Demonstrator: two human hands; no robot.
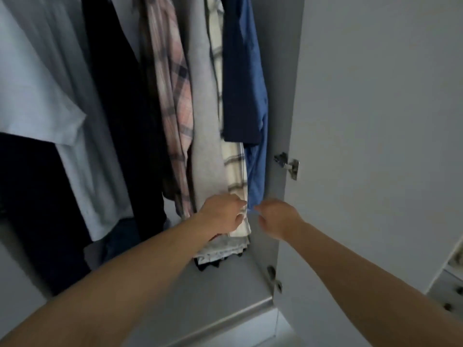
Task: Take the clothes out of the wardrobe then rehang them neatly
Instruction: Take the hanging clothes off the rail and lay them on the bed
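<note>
the left hand [220,214] grips the hem of a cream checked shirt [235,171] hanging between grey and blue garments, while the right hand [278,217] pinches the blue shirt [255,171].

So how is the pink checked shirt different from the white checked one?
The pink checked shirt has reddish-pink squares with dark lines; the white checked shirt is cream with thin dark lines. The pink one hangs free, touched by no hand; the left hand grips the white one near its hem. The pink one hangs left of the grey garment, the white one right of it. Both hang in the wardrobe.
</note>
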